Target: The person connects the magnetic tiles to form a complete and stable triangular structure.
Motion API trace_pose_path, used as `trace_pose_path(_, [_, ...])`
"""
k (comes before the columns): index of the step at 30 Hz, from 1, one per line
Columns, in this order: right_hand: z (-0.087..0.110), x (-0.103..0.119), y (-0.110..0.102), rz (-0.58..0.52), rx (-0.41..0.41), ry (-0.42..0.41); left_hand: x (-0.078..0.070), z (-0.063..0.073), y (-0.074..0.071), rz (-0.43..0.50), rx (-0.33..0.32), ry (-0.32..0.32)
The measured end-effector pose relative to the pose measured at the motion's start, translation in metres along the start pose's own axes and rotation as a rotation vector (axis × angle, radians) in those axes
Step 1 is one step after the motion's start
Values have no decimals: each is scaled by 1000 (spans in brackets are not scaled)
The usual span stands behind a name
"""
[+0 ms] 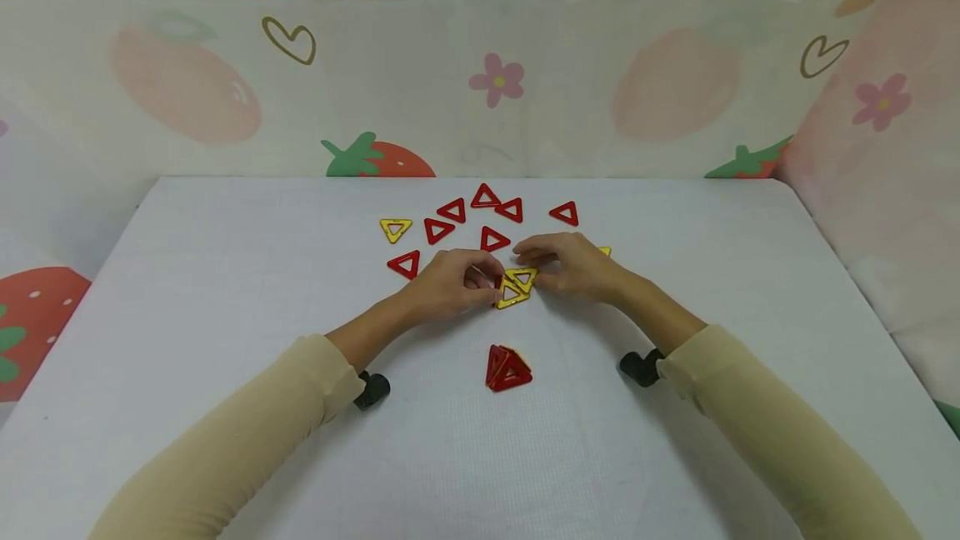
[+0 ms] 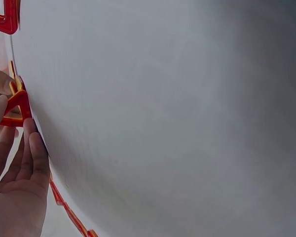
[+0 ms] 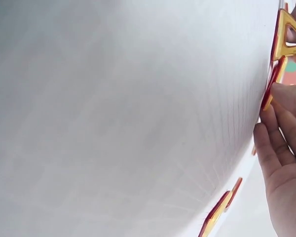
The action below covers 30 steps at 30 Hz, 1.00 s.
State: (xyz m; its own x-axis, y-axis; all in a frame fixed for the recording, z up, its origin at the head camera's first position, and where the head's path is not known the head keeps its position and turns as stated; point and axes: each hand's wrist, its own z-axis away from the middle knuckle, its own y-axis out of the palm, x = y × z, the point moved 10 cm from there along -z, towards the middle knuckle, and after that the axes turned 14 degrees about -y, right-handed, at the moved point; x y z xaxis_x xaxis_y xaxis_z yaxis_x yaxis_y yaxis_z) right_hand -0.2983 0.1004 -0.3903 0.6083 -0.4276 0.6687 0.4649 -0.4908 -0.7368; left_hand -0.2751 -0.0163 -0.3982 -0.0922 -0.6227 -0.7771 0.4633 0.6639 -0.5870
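My left hand [image 1: 450, 283] pinches a triangular magnetic tile, yellow towards me [image 1: 513, 304] and red on its other side [image 2: 25, 104], between thumb and fingers. Adjoining it at the upper right is a second yellow triangular tile [image 1: 522, 271]. My right hand [image 1: 573, 267] pinches that one at its right side; in the right wrist view the thumb [image 3: 286, 94] lies on its edge with fingers behind. Nearer to me, a small red pyramid [image 1: 510, 373] of joined triangular tiles stands on the white table.
Several red triangular tiles, one at the top [image 1: 485, 205] and one at the right [image 1: 573, 213], lie scattered beyond the hands. A yellow tile [image 1: 395, 222] lies at the left. Another yellow tile [image 1: 605, 251] shows partly behind the right hand. A printed curtain [image 1: 555, 7] hangs behind the table.
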Motion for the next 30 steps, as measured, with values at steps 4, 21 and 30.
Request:
trace_pose_path(4, [0,0,0,-2,-2,1,0,0,0,4,5,-3])
trace_pose_path(21, [0,1,-3,28,-13,40,-1,1,0,-2,5,7])
trace_pose_path(30, [-2,0,-1,31,-18,35,-1,2,0,-1,5,0])
